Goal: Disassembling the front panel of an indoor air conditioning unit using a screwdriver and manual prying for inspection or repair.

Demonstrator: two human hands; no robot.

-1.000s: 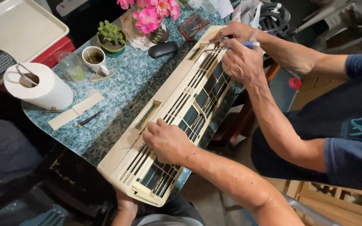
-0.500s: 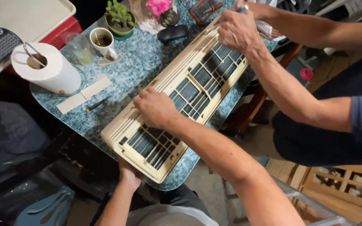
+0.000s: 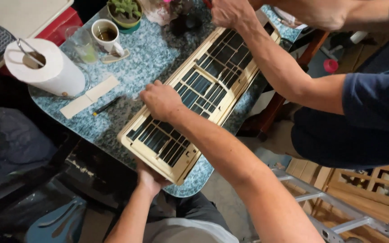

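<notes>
A long cream air-conditioner front cover (image 3: 212,76) with dark slotted grilles lies diagonally on a speckled stone table (image 3: 154,49). My right hand (image 3: 160,100) rests on top of its middle, fingers curled over the left rim. My left hand (image 3: 148,180) grips the near end from below, where it overhangs the table edge. Another person in a blue shirt (image 3: 379,94) stands at the right. One of their hands (image 3: 230,13) holds the far end of the cover.
On the table's left part are a paper towel roll (image 3: 46,67), a coffee cup (image 3: 106,33), a glass (image 3: 81,44), a potted succulent (image 3: 124,11), a cream strip (image 3: 88,96) and a pen (image 3: 106,106). A metal ladder (image 3: 338,211) lies on the floor at the bottom right.
The view has shifted down and closer along the cover. My right hand has stayed on the middle of the grille and my left hand under the near end.
</notes>
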